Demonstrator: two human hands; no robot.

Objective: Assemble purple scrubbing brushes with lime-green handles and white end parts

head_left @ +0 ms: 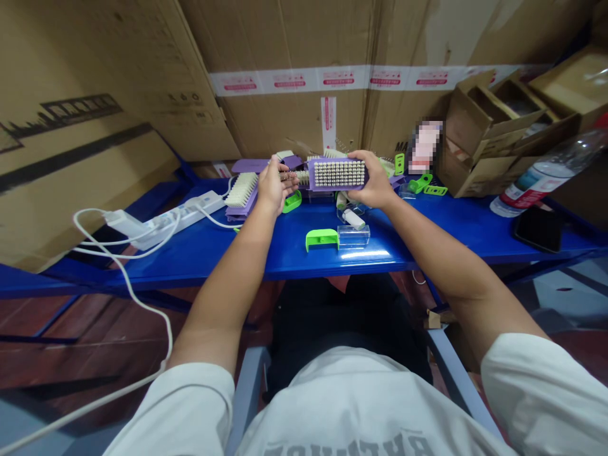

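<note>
The left hand (277,185) is curled, fingers closed around the end of something near a row of thin metal pins (289,176), though its grip is partly hidden and what it holds is hard to make out. The right hand (373,180) is closed around one end of a purple brush (336,173), raised above the table with its pale bristles facing the camera, and the brush spans the gap between the hands.

Large cardboard boxes (294,38) stand behind the blue table (266,256), cut off by the top of the view. Torn-open cardboard trays (494,133) are piled at the far right, running past the frame edge. The table's front edge passes below both forearms. A white power strip (185,215) lies at the left, with a white cable (124,272) dropping over the edge. A second purple brush (241,197) sits just left of the left hand, partly hidden by it, among other brushes behind the hands. Below the hands lie a green plastic clip (322,237) and, just beside it, a clear plastic box (354,235). A plastic bottle (546,174) lies near a black phone (538,229). A blurred label (424,147) cannot be read.
</note>
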